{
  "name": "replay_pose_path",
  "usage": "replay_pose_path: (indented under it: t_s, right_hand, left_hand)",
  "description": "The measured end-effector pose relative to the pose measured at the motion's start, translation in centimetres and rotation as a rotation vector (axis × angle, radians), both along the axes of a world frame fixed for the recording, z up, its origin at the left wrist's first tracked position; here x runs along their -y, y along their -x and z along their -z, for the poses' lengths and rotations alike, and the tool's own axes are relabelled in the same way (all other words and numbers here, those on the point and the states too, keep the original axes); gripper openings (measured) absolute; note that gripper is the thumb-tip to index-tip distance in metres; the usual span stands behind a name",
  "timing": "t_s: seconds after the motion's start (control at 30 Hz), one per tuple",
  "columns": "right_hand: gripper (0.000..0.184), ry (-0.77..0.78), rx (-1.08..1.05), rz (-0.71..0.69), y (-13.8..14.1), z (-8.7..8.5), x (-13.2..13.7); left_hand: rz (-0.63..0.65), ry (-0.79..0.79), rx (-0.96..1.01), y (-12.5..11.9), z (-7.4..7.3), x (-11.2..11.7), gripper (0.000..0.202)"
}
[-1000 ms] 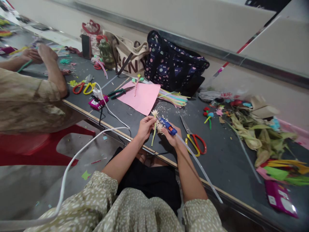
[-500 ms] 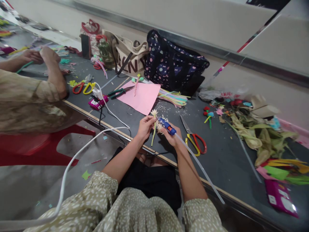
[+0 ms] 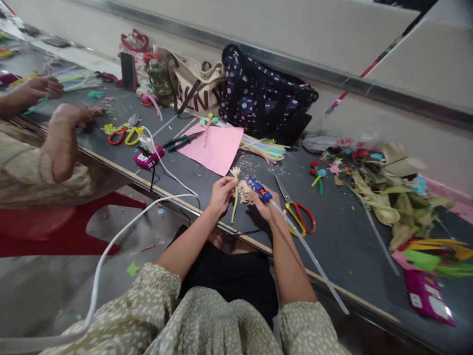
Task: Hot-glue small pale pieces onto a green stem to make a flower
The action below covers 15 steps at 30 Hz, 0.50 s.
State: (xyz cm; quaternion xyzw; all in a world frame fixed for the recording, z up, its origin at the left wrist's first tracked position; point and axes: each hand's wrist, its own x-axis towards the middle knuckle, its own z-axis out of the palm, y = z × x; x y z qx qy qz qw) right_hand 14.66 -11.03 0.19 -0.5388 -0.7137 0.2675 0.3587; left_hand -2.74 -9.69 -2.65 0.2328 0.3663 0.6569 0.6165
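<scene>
My left hand (image 3: pixel 222 195) pinches a small artificial flower with a cream head (image 3: pixel 235 172) and a green stem (image 3: pixel 234 209), held upright. A blue glue gun (image 3: pixel 261 190) with orange parts is wrapped in my right hand (image 3: pixel 264 206). Out of its rear runs a long translucent glue stick (image 3: pixel 314 262), reaching over the table edge. The gun's nose points toward the flower, a small gap apart. Between my hands lies a cluster of pale cream strips (image 3: pixel 244 191). Scissors (image 3: pixel 295 209) with red and yellow handles rest beside my right hand.
Pink paper (image 3: pixel 218 150) and pliers (image 3: pixel 181 142) lie ahead, with pipe cleaners (image 3: pixel 268 149) and bags (image 3: pixel 264 93) behind. A white cable (image 3: pixel 125 224) crosses the left side. Dried husks (image 3: pixel 402 212) cover the right. At far left is a co-worker's arm (image 3: pixel 61 148).
The glue gun has shifted slightly right, away from the flower, and tipped a little. My left hand stays nearly still. The co-worker's hands have moved apart.
</scene>
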Motion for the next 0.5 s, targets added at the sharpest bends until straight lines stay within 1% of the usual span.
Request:
replay_pose_path:
  t_s: [0.13,0.2,0.27,0.4,0.5]
  right_hand:
    - [0.033,-0.038,-0.116,0.225,-0.9,0.3,-1.0]
    - [0.027,-0.048,-0.127,0.306,-1.3,0.6,-1.7]
    - [0.022,-0.044,-0.114,0.342,-1.7,0.9,-2.2]
    - [0.016,0.000,-0.031,0.339,-2.1,1.5,-2.7]
    - [0.012,0.018,0.030,0.255,-2.5,2.2,-2.8]
  left_hand:
    - [0.010,-0.010,0.009,0.1,-0.1,0.0,0.031]
    - [0.017,-0.015,0.011,0.1,-0.1,0.0,0.030]
    - [0.024,-0.018,0.013,0.1,-0.1,0.0,0.029]
    - [0.027,-0.025,0.014,0.1,0.1,0.0,0.027]
    - [0.029,-0.021,0.012,0.1,0.1,-0.1,0.027]
